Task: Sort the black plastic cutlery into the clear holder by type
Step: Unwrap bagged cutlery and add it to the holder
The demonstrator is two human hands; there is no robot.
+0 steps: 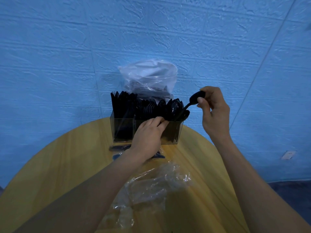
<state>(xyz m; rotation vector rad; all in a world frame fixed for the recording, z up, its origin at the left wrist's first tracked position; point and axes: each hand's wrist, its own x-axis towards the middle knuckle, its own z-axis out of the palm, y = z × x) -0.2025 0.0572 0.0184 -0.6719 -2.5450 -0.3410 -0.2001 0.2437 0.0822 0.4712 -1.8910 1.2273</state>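
Right hand [213,106]: pinching a black spoon [191,102] by its bowl, handle angling down into the holder's right end.
Left hand [148,137]: fingers curling over the front rim, touching cutlery there; whether gripping any, cannot tell.
Clear holder [122,130]: standing on the wooden table [58,157], packed nearly full.
Remaining: a few loose pieces [119,147] lying before it; bag [149,78] behind, holding more.

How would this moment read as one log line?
right hand: pinches spoon | left hand: fingers at clear holder rim | loose cutlery: on table
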